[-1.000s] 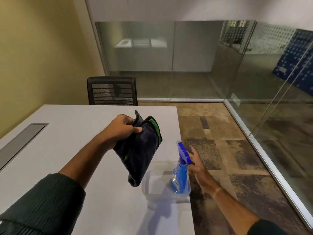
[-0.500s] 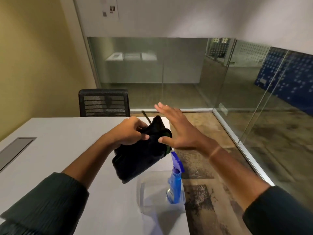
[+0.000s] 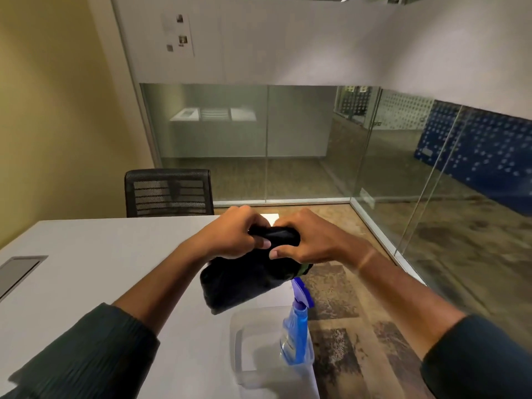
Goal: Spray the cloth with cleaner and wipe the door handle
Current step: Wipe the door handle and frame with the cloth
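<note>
A black cloth (image 3: 241, 280) with a green edge hangs in the air over the white table (image 3: 109, 254). My left hand (image 3: 233, 234) grips its top from the left, and my right hand (image 3: 308, 240) grips its top from the right, thumbs nearly touching. Below the cloth, a blue spray bottle (image 3: 296, 332) stands upright in a clear plastic tub (image 3: 244, 352) at the table's right edge. No door handle is in view.
A black mesh chair (image 3: 168, 192) stands behind the table's far edge. A grey cable hatch (image 3: 17, 269) sits in the table at left. Glass partition walls (image 3: 403, 174) close off the room ahead and at right, above patterned carpet (image 3: 345, 312).
My right hand let go of the spray bottle in the tub, rose to the cloth and now grips it beside my left hand. The view tilted upward.
</note>
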